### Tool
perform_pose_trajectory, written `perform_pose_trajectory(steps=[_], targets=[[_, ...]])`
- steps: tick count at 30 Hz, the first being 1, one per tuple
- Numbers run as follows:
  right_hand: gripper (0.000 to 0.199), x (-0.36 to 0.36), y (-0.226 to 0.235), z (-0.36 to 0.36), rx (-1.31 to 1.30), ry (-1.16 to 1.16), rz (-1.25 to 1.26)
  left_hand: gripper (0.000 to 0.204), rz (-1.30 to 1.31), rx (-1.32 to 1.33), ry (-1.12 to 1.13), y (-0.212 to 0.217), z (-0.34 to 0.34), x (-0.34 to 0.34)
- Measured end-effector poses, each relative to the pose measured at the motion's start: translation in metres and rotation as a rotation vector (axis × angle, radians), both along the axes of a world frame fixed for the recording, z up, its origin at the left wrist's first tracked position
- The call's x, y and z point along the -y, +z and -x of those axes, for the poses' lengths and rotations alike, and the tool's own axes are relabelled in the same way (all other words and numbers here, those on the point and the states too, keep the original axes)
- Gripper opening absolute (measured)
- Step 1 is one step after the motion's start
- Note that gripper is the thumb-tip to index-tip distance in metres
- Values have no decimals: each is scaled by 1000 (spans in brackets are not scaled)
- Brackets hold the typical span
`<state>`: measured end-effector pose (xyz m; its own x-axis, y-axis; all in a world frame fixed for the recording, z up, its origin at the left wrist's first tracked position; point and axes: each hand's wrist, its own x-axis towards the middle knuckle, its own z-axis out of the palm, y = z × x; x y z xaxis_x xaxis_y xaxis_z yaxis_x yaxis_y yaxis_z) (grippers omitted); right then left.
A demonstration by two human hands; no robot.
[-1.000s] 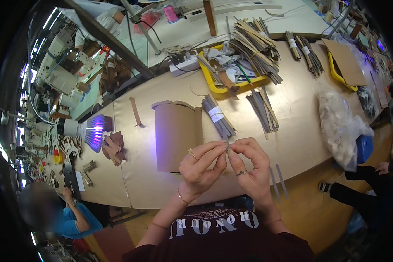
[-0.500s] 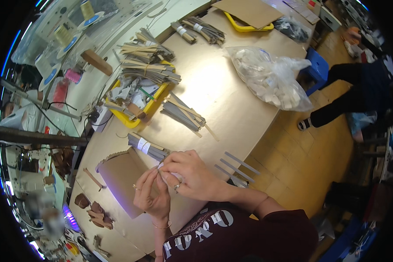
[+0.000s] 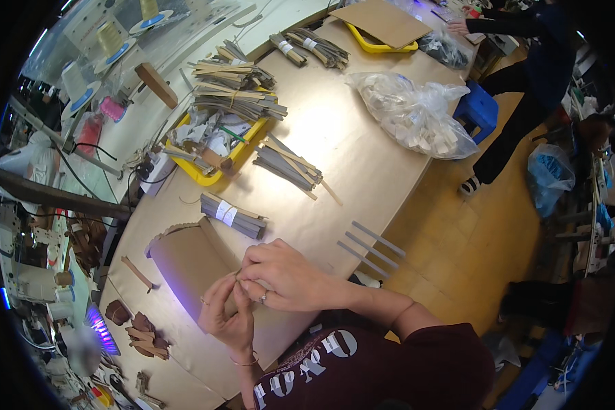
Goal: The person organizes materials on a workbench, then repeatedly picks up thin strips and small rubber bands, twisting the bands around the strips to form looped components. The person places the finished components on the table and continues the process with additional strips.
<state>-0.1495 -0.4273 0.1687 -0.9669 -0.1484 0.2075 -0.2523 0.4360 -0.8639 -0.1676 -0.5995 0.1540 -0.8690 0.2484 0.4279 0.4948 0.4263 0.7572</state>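
Observation:
My left hand [image 3: 228,313] and my right hand [image 3: 285,279] meet over the near part of the table. Both are closed, fingertips pinched together on something small and dark that the fingers mostly hide; I cannot make out what it is. Beneath and left of them lies an open brown cardboard box [image 3: 181,263] with a scalloped edge. Just beyond sits a bundle of grey strips [image 3: 251,225] wrapped with a white paper band. Several separate grey strips [image 3: 374,247] lie side by side at the table's right edge, beyond my right forearm.
A loose pile of grey and tan strips [image 3: 287,167] lies farther off, beside a heaped yellow tray [image 3: 207,180]. At the right edge rests a clear bag of white pieces [image 3: 417,119]. Brown scraps [image 3: 145,336] lie at left. A person [image 3: 526,89] stands by a blue stool [image 3: 477,113].
My joined hands have shifted slightly left and down in view. White material that showed between my fingers is out of sight now. The other person's hand has come over the table's far end.

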Motion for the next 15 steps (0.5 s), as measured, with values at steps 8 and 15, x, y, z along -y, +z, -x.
perform_pose_trajectory(steps=[8,15], targets=[[20,18,6,-2,-12,14,19,14,-19,18,63,-1,-4,19],[19,27,5,1,-43,31,41,14,-15,41,31,4,-2,30]])
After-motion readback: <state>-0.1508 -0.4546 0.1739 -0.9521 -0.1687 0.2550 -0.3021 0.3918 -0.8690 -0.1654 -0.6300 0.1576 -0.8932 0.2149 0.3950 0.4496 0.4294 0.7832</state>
